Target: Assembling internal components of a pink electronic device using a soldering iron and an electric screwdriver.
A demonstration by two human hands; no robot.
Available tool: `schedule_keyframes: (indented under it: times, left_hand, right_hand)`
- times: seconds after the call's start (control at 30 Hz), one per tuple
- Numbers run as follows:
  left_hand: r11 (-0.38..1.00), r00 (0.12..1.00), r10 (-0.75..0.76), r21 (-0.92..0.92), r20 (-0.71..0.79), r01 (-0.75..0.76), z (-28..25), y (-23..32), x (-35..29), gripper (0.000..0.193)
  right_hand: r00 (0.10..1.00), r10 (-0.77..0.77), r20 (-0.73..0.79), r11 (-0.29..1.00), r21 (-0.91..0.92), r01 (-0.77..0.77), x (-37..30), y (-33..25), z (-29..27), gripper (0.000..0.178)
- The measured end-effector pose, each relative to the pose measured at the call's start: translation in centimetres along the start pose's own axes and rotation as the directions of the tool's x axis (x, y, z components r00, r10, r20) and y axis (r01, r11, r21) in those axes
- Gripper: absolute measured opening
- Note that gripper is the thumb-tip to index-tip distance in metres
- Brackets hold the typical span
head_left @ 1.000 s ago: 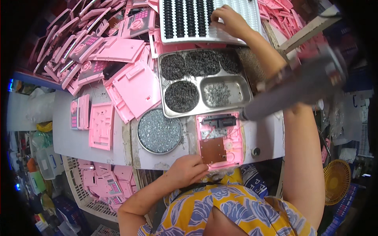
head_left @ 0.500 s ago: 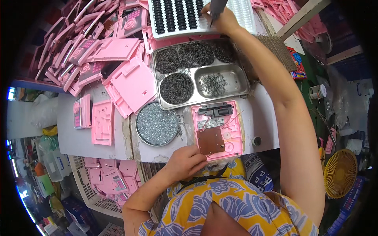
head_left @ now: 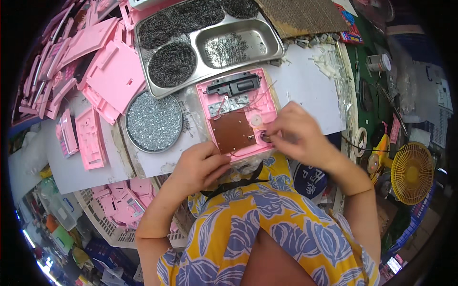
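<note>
An open pink plastic casing lies in front of me at the table's front edge. Inside it are a brown circuit board, a black part along its far side, a grey metal plate, a small whitish disc and thin wires. My left hand grips the casing's near left corner with its fingers curled. Over the near right corner, my right hand, slightly blurred, pinches a small round dark part against the casing. Its fingers partly hide this part.
A metal compartment tray of dark screws stands beyond the casing. Left of it is a round dish of silvery screws. Pink casing parts pile up at left, and more fill a white basket below. A yellow fan stands right.
My right hand has come back from the white tray of black parts to the casing's near right corner. My left hand stays at the casing. The view has shifted.
</note>
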State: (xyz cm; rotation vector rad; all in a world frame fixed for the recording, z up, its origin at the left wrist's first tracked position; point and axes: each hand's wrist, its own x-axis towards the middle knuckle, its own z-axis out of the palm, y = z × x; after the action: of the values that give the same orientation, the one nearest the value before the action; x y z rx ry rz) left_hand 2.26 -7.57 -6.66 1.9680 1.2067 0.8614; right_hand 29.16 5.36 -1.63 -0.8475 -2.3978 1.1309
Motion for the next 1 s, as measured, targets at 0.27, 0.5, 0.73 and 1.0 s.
schedule_keyframes:
  times: [0.27,0.5,0.73,1.0]
  left_hand:
    - [0.999,0.999,-0.008,0.033,-0.031,0.009,0.3,-0.3,-0.3,0.025]
    - [0.999,0.999,0.0,0.032,-0.038,0.001,0.4,-0.1,-0.1,0.02]
    - [0.999,0.999,0.022,0.025,-0.023,-0.022,0.3,-0.4,0.1,0.022]
    - [0.996,0.999,-0.034,0.079,0.022,0.032,-0.3,0.3,-0.3,0.021]
  right_hand:
    - [0.962,-0.221,-0.157,0.934,-0.317,0.163,-0.7,0.5,3.5,0.019]
    - [0.952,-0.252,-0.171,0.954,-0.207,0.216,-0.8,1.9,3.3,0.025]
    - [0.95,-0.254,-0.182,0.939,-0.282,0.197,-1.7,2.1,4.2,0.025]
    - [0.977,-0.035,-0.211,0.996,-0.087,0.017,-0.4,4.6,-1.5,0.015]
